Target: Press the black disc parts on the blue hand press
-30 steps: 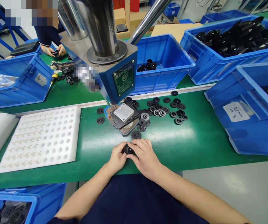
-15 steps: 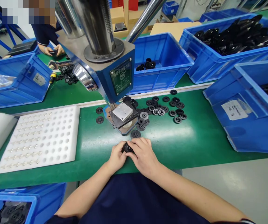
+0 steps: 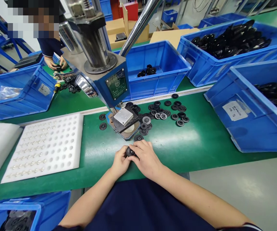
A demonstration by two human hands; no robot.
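My L hand (image 3: 120, 161) & R hand (image 3: 147, 158) pinch a blk wheel (image 3: 130, 151) btwn them, over green bench (image 3: 97, 157), nr press (image 3: 101, 88); slack pinch cd let it slip & drop.

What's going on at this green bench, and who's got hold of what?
A person at the green bench holds a small black round part, the left-hand grip on one side, the right-hand grip on the other. Just beyond stands a blue press with a silver plate at its base. Loose black discs lie about, mostly to its right. To the left, a white foam tray is partly filled with small shiny pieces. Farther back, another person handles something small and dark.
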